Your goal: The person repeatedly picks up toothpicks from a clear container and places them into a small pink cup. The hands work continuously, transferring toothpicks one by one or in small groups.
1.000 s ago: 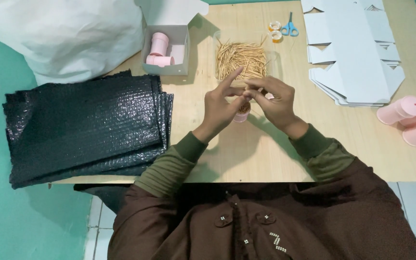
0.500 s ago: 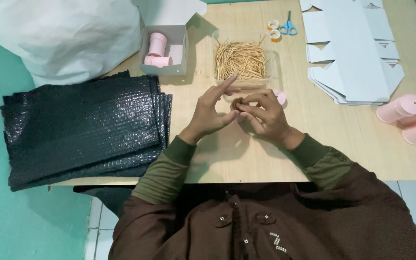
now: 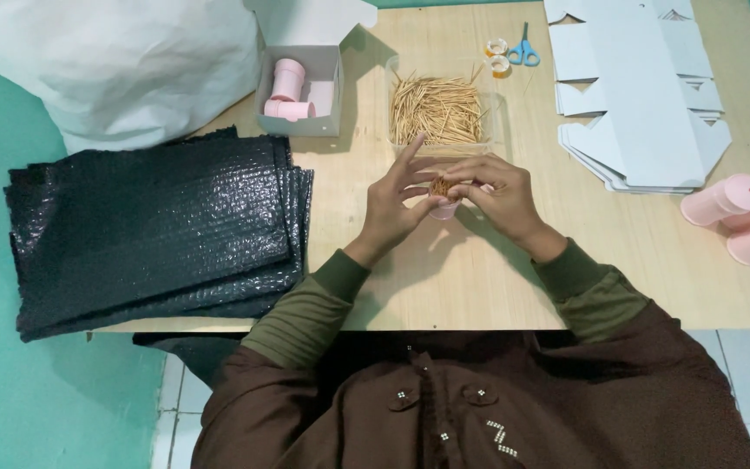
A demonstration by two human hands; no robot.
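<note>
Head view, left to right: black bubble-wrap sheets [image 3: 154, 230] lie stacked aside; left hand [image 3: 395, 201] steadies a small pink tube [image 3: 444, 208] with fingers partly spread, right hand [image 3: 496, 193] pinching toothpicks [image 3: 441, 185] into it, just below the toothpick tray [image 3: 438, 110] for easy reach

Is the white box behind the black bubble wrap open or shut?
Open: the white box has its lid flap raised behind it, and pink tubes show inside.
</note>
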